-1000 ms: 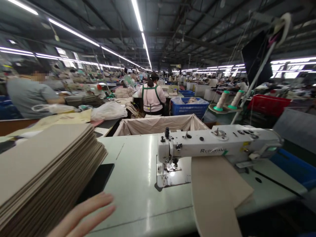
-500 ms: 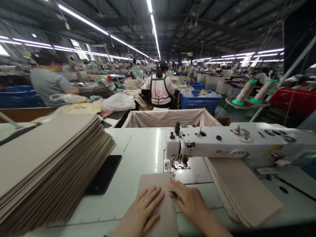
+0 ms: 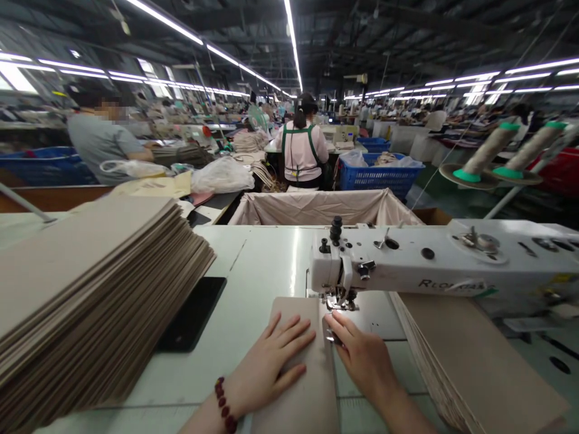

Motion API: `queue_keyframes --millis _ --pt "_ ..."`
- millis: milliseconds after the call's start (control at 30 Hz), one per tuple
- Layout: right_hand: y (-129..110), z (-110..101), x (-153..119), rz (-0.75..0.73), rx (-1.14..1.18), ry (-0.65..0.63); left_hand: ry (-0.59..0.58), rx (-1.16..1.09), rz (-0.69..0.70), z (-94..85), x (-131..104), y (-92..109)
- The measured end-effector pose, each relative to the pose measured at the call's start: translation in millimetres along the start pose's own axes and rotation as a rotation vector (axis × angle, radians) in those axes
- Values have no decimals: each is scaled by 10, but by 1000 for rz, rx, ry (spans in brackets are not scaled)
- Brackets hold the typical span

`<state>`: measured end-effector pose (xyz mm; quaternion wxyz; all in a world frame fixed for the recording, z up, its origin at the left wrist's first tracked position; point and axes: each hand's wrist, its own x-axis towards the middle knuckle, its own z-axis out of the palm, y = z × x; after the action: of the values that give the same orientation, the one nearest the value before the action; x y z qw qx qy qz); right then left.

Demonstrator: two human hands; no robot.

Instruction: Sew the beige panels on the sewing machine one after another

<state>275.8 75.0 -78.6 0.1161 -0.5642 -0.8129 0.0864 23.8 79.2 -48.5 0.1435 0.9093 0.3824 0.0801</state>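
The bench [image 3: 253, 256] carried the sewing machine [image 3: 398, 262]. The beige panel [image 3: 312, 392] lay flat before it, long axis running away from the person, rounded far end beside the presser foot [image 3: 341, 306]. Left hand [image 3: 260, 367]: fingers spread wide upon panel. Right hand [image 3: 368, 358]: fingers narrow, holding a metal tool [image 3: 332, 337].

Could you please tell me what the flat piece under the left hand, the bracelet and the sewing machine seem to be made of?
The flat piece looks like matte beige fabric or faux leather, from its dull face. The bracelet shows rounded dark-red beads, perhaps wood. The sewing machine seems white-painted metal, given its smooth sheen.
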Motion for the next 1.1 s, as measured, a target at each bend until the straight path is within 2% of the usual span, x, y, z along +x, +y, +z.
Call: queue_keyframes --millis 133,300,967,1100 --pt "2 -14 13 1 -1 -7 14 -14 -5 18 3 1" --pt "-9 -28 13 5 2 -10 -28 -23 -20 -6 0 5" --pt "-43 -62 19 6 -1 -2 45 -63 -30 -26 -15 15" --pt "-32 -45 14 1 -1 -3 13 -67 -56 -41 -17 21"
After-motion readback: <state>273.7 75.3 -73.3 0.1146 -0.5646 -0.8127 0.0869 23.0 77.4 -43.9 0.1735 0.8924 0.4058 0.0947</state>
